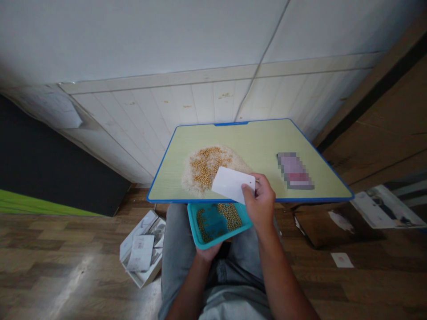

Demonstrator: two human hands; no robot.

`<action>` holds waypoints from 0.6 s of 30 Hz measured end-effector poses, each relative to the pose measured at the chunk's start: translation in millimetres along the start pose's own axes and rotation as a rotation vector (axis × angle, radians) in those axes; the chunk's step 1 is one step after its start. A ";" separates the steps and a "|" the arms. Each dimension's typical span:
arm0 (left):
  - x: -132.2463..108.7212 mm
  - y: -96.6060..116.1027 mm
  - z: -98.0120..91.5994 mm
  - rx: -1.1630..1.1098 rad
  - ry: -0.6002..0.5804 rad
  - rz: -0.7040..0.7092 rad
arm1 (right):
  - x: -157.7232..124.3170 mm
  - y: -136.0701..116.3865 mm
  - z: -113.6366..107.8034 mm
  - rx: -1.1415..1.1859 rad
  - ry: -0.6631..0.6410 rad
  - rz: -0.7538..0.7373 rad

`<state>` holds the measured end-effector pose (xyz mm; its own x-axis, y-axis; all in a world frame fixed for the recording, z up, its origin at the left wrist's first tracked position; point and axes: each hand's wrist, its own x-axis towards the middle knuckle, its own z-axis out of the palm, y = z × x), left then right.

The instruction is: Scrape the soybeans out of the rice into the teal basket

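My right hand pinches a flat white scraper by its right end, thumb on top. The scraper's left edge reaches the pile of soybeans and white rice-like grains on the table. Below the table's front edge, over my lap, my left hand supports a teal plastic basket from underneath; most of its fingers are hidden. Several round beans lie inside the basket, along its left side and at its right, with part of the floor bare.
The small table has a blue rim and stands against a white panelled wall. A pixelated flat rectangular object lies on its right side. An open white box sits on the floor at left; a cardboard box is at right.
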<state>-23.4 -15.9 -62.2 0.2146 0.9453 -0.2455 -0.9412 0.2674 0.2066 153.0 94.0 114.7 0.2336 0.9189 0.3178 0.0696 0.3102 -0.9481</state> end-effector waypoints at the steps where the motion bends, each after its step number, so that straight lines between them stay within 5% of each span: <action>1: 0.4 0.3 0.2 0.000 -0.006 -0.001 | 1.2 1.3 -1.3 -0.008 0.029 0.002; 12: 0.0 -0.9 -2.3 0.017 0.025 -0.021 | 3.9 1.3 -2.4 -0.014 0.193 -0.083; 18: 0.6 -1.2 -7.4 -0.010 0.055 -0.021 | 2.9 0.7 0.1 -0.051 0.138 -0.084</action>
<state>-24.0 -17.0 -69.6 0.2198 0.9277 -0.3018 -0.9392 0.2849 0.1916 153.5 96.9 114.9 0.3552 0.8473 0.3949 0.1432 0.3681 -0.9187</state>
